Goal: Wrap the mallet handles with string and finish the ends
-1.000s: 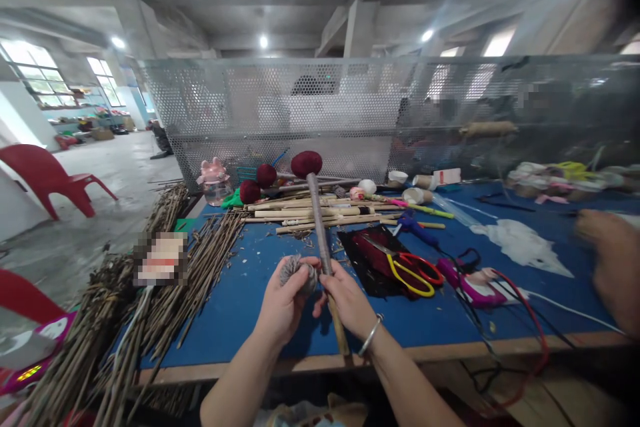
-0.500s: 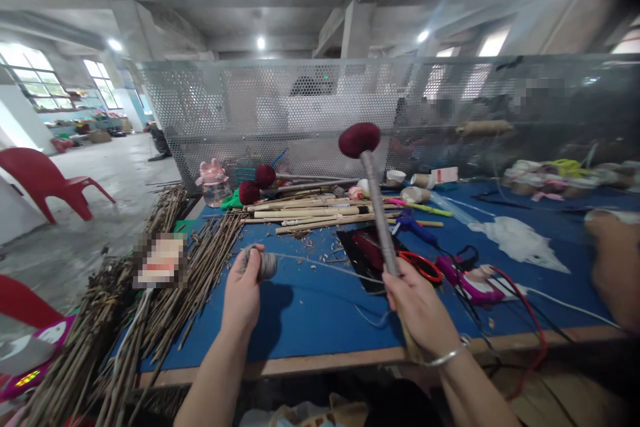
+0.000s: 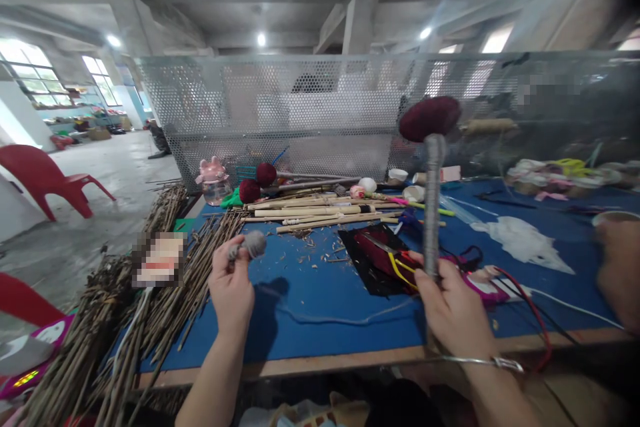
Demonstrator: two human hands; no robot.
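Observation:
My left hand is closed round a small grey ball of yarn, held up over the blue table. My right hand grips the lower end of a stick wrapped in grey yarn, held upright, with a dark red felt head on top. A loose grey strand sags across the table between my two hands. Yellow and red scissors lie on black fabric just left of my right hand.
Bundles of thin brown sticks pile up at the table's left edge. Bamboo rods and two more red-headed sticks lie at the back by a perforated metal screen. A purple glue gun and another person's arm are on the right.
My hands have drawn apart. The right hand swung the red-headed stick rightward to upright; the left carried the yarn ball left and up, and the strand between them now lies slack.

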